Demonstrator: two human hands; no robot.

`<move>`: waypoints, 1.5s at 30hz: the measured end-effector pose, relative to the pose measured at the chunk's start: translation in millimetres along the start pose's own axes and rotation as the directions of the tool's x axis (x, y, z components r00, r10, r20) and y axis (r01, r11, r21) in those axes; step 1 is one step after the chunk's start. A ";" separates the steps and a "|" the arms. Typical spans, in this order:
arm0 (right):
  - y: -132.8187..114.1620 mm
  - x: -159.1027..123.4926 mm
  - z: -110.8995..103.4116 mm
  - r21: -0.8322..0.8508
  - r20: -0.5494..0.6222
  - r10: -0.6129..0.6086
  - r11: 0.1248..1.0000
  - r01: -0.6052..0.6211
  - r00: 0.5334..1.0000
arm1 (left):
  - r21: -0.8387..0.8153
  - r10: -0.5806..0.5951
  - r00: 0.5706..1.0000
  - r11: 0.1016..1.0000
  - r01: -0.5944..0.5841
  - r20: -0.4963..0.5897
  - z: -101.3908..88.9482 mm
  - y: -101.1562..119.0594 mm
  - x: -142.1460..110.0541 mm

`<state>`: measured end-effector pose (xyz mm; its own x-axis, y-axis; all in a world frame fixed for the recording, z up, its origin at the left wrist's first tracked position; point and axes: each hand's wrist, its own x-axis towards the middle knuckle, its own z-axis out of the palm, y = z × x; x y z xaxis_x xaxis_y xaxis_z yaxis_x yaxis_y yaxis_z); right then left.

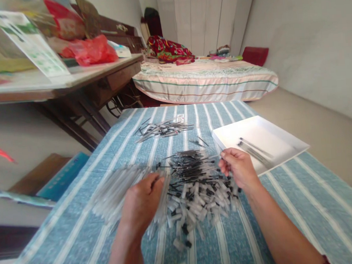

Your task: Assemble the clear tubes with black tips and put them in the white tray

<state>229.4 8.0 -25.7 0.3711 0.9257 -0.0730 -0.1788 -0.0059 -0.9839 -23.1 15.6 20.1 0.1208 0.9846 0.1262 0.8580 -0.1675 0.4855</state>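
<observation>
While I watch from afar through the head camera, the largest thing I find is a bed with a striped cover, at the far side of the room. Nearer stands a bench under a blue cloth with white stripes. On its right, a shallow white tray sits at an angle, with a few slim dark and clear pieces inside. Left of centre lies a broad bundle of long clear tubes, and just right of it is a loose heap of short, frosted, black-tipped pieces. My left hand is over the tubes, fingers curled; I cannot tell whether it grasps any. My right hand is beside the tray's near left corner, thumb and fingertips drawn together; what they pinch, if anything, I cannot tell. Between my hands, dark thin rods lie side by side, beyond the frosted heap. Farther off is a scattered bunch of similar sticks. Smallest is a little group of loose slivers between those two.
</observation>
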 end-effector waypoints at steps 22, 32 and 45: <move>-6.5 -30.1 -56.0 -0.805 0.181 -0.137 0.548 0.226 0.974 | 0.462 -0.281 0.958 0.843 0.276 -0.061 -38.0 -49.2 34.8; -29.8 41.3 -91.8 -0.975 -0.189 0.045 -0.131 -0.182 0.981 | 0.134 -0.032 0.997 0.990 0.042 -0.070 -8.1 11.8 20.4; -44.5 -7.8 -58.9 -0.984 0.046 -0.085 0.170 0.060 0.995 | -0.539 0.109 0.977 0.842 0.007 0.184 47.7 53.1 -7.4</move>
<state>288.2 -21.3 9.0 0.3423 0.9394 0.0182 0.8881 -0.3172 -0.3326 45.4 1.7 3.7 0.3038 0.9526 0.0171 0.4547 -0.1607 0.8760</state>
